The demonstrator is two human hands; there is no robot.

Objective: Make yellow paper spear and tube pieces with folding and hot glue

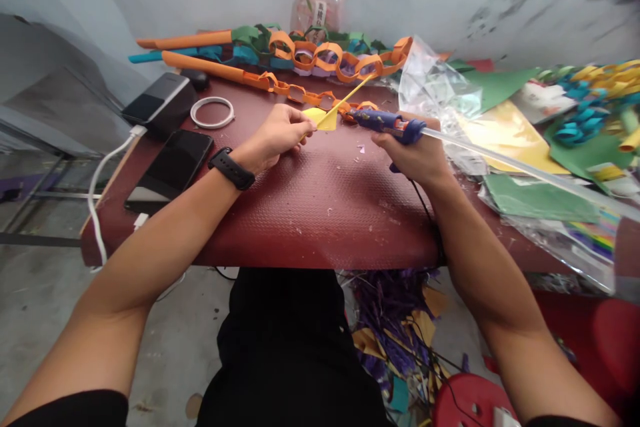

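Observation:
My left hand (281,135) pinches a piece of yellow paper (327,121) by its left side, and a thin yellow strip slants up and right from it. A blue glue gun (387,123) is gripped in my right hand (420,153), with a long clear glue stick (505,170) running out of its back end. The gun's nozzle points left, close to the paper; whether they touch I cannot tell. Just behind lies a small orange paper chain (299,93). Larger chains of orange loops (327,57), with green and teal ones, stretch along the back of the table.
On the left of the red-brown table (310,227) lie a phone (173,167), a black-grey charger (160,103) with a white cable and a white ring (213,113). Coloured sheets (520,137) and plastic wrapping crowd the right. A bagged package (320,3) stands against the wall; paper scraps litter the floor.

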